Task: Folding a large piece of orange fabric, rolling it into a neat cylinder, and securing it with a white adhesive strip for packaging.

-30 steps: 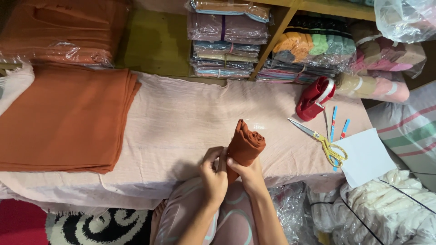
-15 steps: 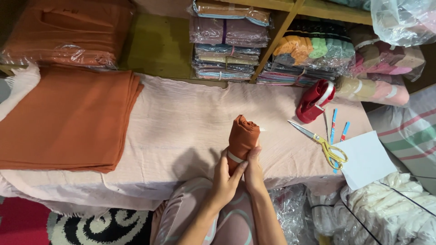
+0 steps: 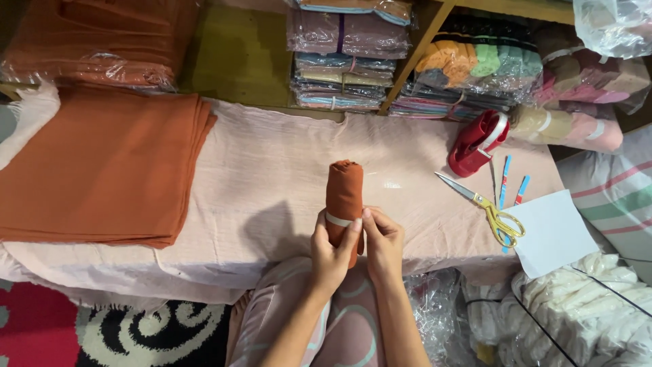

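Table surface, draped in a pale pink crinkled cloth, spans most of the view. Stack of flat-folded rust-orange cloths lies on the left part of the table, well apart from the hands. Plastic-wrapped bundle of the same orange fabric sits beyond it at the far left. Wooden shelf at the far side holds packs of folded fabric in clear plastic and rolled items in mixed colours. Bag of white cord or yarn in clear plastic sits at the near right, below the table edge.

White sheet of paper lies at the right edge of the table. Red tape dispenser stands at the far right of the table. Yellow-handled scissors lie between the dispenser and the paper, closed, blades pointing far-left. Two blue strips lie just beside the scissors.

Rolled rust-orange cloth stands roughly upright at the near centre of the table, directly in front of the person. A pale band circles the roll in its lower half.

Left hand has its grip closed around the lower part of the roll, thumb on the band. Right hand grasps the roll from the right side, fingertips touching the cloth just beside the band.
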